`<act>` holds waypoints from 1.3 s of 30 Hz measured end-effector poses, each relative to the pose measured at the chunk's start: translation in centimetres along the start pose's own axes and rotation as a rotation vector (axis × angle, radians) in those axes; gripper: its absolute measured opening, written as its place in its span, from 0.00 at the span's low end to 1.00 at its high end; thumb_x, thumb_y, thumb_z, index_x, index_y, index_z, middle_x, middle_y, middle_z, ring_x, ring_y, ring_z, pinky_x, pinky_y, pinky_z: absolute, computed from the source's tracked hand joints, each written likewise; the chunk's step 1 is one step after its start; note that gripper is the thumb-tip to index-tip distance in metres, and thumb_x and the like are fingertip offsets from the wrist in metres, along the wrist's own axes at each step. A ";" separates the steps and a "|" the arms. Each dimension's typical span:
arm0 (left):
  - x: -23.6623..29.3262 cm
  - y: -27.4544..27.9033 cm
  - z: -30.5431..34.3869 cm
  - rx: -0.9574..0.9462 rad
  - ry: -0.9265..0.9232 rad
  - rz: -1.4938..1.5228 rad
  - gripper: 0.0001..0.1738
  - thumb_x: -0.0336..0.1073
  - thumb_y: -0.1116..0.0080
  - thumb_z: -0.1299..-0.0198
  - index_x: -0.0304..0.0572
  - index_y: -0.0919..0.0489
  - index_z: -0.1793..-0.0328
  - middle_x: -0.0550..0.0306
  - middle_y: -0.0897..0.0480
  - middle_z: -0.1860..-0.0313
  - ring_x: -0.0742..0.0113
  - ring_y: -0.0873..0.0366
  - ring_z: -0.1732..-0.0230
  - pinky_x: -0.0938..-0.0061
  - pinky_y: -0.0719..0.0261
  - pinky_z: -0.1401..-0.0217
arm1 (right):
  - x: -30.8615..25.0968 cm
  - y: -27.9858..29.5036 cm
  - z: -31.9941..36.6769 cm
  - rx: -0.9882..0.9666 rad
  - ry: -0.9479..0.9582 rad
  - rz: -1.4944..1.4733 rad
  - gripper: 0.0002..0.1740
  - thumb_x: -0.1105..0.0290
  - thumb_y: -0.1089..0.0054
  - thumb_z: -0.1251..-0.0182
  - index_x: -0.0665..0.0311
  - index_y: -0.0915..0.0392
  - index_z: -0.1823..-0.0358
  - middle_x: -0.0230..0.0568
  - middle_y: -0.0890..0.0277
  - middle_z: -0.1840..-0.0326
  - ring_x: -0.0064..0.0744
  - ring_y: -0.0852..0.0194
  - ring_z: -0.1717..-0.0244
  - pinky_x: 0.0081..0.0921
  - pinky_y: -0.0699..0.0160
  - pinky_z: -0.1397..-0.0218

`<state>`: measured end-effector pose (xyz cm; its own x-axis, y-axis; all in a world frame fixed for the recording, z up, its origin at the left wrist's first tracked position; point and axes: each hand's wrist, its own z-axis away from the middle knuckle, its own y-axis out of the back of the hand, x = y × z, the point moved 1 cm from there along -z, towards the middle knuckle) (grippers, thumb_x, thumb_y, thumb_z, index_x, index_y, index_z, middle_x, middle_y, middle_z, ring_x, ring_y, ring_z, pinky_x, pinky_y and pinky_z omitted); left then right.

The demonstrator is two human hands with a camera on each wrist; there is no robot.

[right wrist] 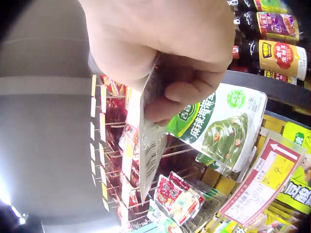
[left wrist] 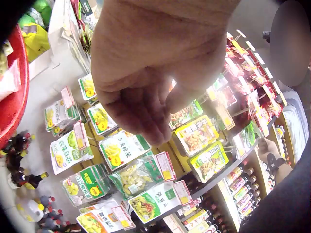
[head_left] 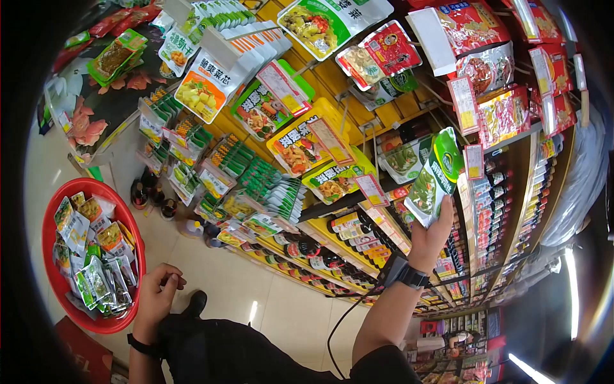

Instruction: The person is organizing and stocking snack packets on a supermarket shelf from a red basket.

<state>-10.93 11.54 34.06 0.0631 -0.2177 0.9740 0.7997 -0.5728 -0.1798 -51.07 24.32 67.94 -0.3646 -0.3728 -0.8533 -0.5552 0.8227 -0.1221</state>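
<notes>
In the head view my right hand (head_left: 433,235) pinches the lower edge of a green and white food pouch (head_left: 433,178) in front of the hanging packets. The right wrist view shows this pouch (right wrist: 151,131) nearly edge-on between thumb and curled fingers. Close behind it hangs a similar pouch (right wrist: 228,128) with green kelp pictured on it. My left hand (head_left: 158,291) is low, beside the rim of a red basket (head_left: 56,201), its fingers loosely curled round nothing. Seen from the left wrist, that hand (left wrist: 155,73) overlaps the pickle packets on the rack.
Yellow-backed shelving carries hanging pouches (head_left: 211,89) and price tags (head_left: 331,139). Sauce bottles (head_left: 355,233) line the lower shelves. Several packets (head_left: 105,249) lie in the basket. Dark bottles (head_left: 141,192) stand on the floor. Another person (head_left: 457,339) is far down the aisle.
</notes>
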 end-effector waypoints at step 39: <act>-4.4 5.2 3.9 0.057 -0.013 -0.288 0.08 0.32 0.46 0.34 0.35 0.21 0.54 0.51 0.15 0.65 0.62 0.15 0.63 0.69 0.19 0.59 | 5.2 5.5 -7.6 -0.442 0.696 1.798 0.26 0.79 0.44 0.43 0.70 0.26 0.39 0.55 0.22 0.60 0.55 0.23 0.62 0.46 0.23 0.58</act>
<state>-4.72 12.66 29.39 -0.1642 -0.0416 0.9856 0.8177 -0.5645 0.1124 -61.70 23.61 66.64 -0.7370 0.4575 0.4975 0.6486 0.2717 0.7110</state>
